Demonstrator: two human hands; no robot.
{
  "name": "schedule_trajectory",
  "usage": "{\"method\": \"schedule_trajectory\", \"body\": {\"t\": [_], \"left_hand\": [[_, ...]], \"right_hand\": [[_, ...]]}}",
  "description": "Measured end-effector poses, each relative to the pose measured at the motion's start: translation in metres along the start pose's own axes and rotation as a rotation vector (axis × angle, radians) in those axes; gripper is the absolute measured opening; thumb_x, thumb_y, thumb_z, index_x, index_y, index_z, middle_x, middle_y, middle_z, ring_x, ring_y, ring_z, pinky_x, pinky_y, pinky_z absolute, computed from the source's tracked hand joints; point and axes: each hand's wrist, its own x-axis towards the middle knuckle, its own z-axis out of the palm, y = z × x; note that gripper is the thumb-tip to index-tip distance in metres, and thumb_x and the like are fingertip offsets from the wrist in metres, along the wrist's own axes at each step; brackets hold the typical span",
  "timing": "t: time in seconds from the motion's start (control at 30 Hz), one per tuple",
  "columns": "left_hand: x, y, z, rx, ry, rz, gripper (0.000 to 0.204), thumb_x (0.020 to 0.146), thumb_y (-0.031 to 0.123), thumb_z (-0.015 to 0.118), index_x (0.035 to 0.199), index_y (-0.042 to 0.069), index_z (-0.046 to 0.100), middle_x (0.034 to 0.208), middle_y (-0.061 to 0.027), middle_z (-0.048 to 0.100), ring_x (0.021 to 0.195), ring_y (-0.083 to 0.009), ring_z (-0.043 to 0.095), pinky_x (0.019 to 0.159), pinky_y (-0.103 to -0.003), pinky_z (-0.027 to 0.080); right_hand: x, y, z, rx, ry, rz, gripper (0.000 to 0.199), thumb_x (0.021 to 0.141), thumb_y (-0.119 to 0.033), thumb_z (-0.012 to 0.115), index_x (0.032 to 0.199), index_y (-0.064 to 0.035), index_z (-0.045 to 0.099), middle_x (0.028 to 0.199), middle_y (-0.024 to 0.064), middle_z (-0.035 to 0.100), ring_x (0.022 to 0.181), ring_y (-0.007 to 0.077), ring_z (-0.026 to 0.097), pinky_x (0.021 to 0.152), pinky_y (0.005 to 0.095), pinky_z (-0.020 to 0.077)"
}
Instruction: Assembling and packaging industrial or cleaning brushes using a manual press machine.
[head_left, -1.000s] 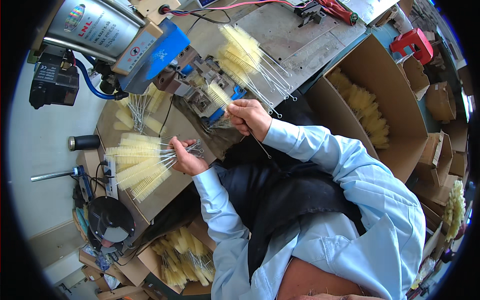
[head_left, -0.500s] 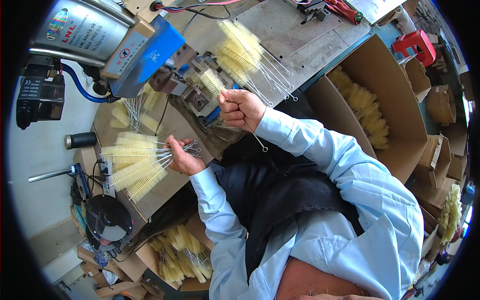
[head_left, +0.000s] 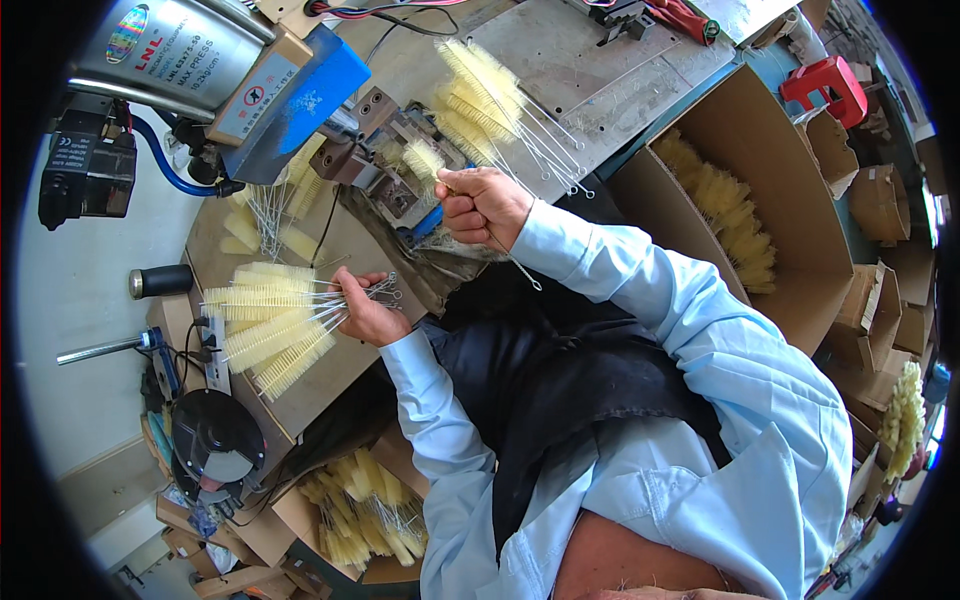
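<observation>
My left hand (head_left: 372,312) is closed around the wire handles of a fanned bunch of pale yellow bottle brushes (head_left: 265,318). Their bristle ends point left, and the looped wire ends stick out past my fingers on the right. In front of the press, my right hand (head_left: 484,208) pinches a single bottle brush by its twisted wire. That brush's bristle head (head_left: 423,158) reaches over the metal fixture (head_left: 405,192), and its looped wire end (head_left: 536,285) hangs below my fist. Whether the head touches the fixture I cannot tell.
A press with a blue block (head_left: 298,105) stands at upper left. Brushes lie on the bench beyond (head_left: 480,95) and beside the press (head_left: 270,215). Cardboard boxes of brushes stand at right (head_left: 800,220) and below (head_left: 292,515). A black round machine (head_left: 215,435) sits at lower left.
The brush in my right hand has shifted slightly up and left, and its looped end has swung a little up and right. My left hand stays nearly still with its bunch.
</observation>
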Motion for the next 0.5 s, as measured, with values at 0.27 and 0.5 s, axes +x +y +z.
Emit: {"method": "schedule_trajectory", "body": {"t": [0.27, 0.5], "left_hand": [[0.002, -0.002, -0.004, -0.040, -0.026, 0.006, 0.017, 0.093, 0.013, 0.066, 0.088, 0.002, 0.054, 0.067, -0.0024, 0.046, 0.054, -0.0159, 0.054, 0.054, -0.031, 0.047], [0.003, -0.004, -0.009, -0.075, -0.019, -0.008, 0.018, 0.093, 0.013, 0.066, 0.087, 0.002, 0.054, 0.065, -0.0018, 0.047, 0.055, -0.0145, 0.053, 0.054, -0.030, 0.048]], "right_hand": [[0.008, 0.000, -0.011, 0.113, -0.127, 0.050, 0.028, 0.107, -0.030, 0.043, 0.089, -0.0101, 0.049, 0.061, -0.0070, 0.032, 0.046, 0.0055, 0.027, 0.038, 0.0227, 0.0238], [0.003, 0.000, -0.006, -0.005, -0.036, 0.006, 0.029, 0.107, -0.030, 0.045, 0.086, -0.0106, 0.048, 0.060, -0.0068, 0.032, 0.046, 0.0063, 0.027, 0.040, 0.0241, 0.0240]]}}
